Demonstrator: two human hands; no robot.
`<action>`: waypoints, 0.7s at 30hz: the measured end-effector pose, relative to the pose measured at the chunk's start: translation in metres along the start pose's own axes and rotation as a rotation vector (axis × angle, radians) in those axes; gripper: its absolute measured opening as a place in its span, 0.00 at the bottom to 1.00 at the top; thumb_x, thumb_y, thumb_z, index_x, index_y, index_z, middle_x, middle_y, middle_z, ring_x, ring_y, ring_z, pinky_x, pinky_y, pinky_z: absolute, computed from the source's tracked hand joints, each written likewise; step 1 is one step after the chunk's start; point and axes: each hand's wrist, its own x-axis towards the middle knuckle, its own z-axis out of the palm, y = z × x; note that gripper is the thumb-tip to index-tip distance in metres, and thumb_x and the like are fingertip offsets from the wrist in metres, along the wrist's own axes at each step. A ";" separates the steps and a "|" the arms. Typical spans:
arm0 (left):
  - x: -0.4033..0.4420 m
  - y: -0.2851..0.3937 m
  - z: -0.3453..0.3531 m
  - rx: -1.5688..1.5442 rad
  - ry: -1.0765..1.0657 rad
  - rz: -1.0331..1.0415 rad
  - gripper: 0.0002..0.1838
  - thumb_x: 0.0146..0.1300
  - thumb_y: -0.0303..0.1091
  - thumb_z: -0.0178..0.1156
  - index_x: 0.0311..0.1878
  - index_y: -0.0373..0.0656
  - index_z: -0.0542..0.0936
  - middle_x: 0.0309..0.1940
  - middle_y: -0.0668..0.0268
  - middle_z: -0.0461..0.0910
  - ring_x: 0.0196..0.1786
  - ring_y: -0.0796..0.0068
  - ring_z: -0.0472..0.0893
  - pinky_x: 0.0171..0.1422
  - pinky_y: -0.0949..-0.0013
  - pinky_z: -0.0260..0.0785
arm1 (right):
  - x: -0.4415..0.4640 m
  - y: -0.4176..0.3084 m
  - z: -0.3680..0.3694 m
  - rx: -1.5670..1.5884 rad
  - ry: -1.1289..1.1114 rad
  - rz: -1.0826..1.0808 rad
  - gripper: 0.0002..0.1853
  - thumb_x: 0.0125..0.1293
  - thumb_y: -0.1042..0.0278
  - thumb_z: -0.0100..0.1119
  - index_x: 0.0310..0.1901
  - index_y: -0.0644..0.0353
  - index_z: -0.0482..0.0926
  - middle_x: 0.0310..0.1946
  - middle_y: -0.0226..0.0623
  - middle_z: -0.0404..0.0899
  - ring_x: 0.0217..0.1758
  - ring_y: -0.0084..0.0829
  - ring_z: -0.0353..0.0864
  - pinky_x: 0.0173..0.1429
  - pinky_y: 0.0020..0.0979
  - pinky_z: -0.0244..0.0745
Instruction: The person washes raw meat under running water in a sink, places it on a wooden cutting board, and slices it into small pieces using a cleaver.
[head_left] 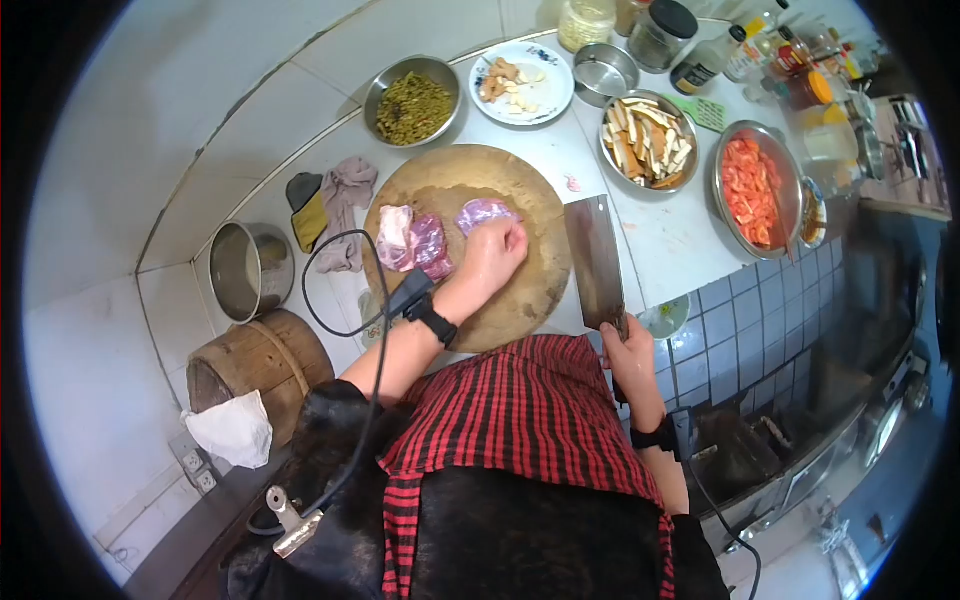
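On a round wooden chopping board (525, 300) lie pieces of raw meat: a pale piece beside dark red meat (428, 243) at the left, and a purplish piece (484, 213) near the middle. My left hand (494, 254) is over the board, its fingers curled closed, just below the purplish piece; whether it pinches anything is hidden. To the right of the board, my right hand (628, 355) grips the handle of a cleaver (594, 262), whose broad blade points away from me above the counter edge.
Behind the board stand a bowl of chopped greens (414, 105), a plate with ginger and garlic (545, 95), a bowl of brown-and-white strips (660, 170) and a bowl of chopped tomato (750, 190). Left are a metal pot (235, 270), cloths and a wooden barrel (250, 365).
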 end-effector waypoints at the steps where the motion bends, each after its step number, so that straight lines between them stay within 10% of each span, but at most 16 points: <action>1: 0.016 0.013 0.004 -0.005 -0.010 0.006 0.06 0.60 0.31 0.63 0.33 0.37 0.81 0.28 0.53 0.82 0.29 0.58 0.82 0.34 0.63 0.73 | 0.001 -0.001 -0.003 0.000 0.025 0.004 0.10 0.68 0.66 0.59 0.39 0.67 0.78 0.18 0.28 0.73 0.18 0.19 0.70 0.23 0.27 0.66; 4: 0.064 0.037 0.022 -0.100 0.068 0.048 0.04 0.60 0.29 0.62 0.35 0.41 0.83 0.31 0.54 0.83 0.38 0.56 0.83 0.45 0.59 0.75 | 0.006 -0.003 -0.015 0.037 0.046 0.072 0.10 0.68 0.66 0.59 0.37 0.66 0.77 0.17 0.28 0.72 0.18 0.19 0.71 0.23 0.27 0.66; 6: 0.089 0.039 0.039 0.309 0.222 0.477 0.04 0.59 0.25 0.60 0.31 0.43 0.83 0.35 0.56 0.83 0.53 0.55 0.79 0.63 0.49 0.66 | 0.009 -0.003 -0.020 0.038 0.069 0.070 0.10 0.68 0.65 0.59 0.36 0.65 0.76 0.17 0.28 0.72 0.18 0.19 0.71 0.23 0.27 0.66; 9: 0.103 0.030 0.053 0.659 -0.055 0.339 0.06 0.59 0.25 0.58 0.32 0.44 0.84 0.38 0.57 0.84 0.60 0.52 0.75 0.72 0.41 0.54 | 0.016 -0.003 -0.030 0.045 0.077 0.069 0.10 0.68 0.65 0.58 0.36 0.65 0.76 0.17 0.28 0.72 0.18 0.19 0.70 0.23 0.27 0.66; 14: 0.100 0.025 0.004 0.269 -0.005 0.239 0.06 0.51 0.31 0.66 0.29 0.40 0.80 0.34 0.56 0.78 0.46 0.49 0.76 0.52 0.56 0.71 | 0.027 -0.010 -0.031 -0.002 0.027 0.073 0.11 0.68 0.65 0.58 0.40 0.66 0.77 0.18 0.32 0.74 0.20 0.23 0.73 0.26 0.32 0.69; 21: 0.009 -0.002 -0.029 0.525 0.144 0.115 0.23 0.49 0.30 0.69 0.50 0.39 0.75 0.50 0.45 0.71 0.51 0.45 0.75 0.57 0.53 0.70 | 0.040 -0.052 -0.004 -0.354 -0.139 -0.267 0.13 0.67 0.62 0.58 0.41 0.66 0.78 0.26 0.52 0.81 0.29 0.54 0.80 0.35 0.46 0.73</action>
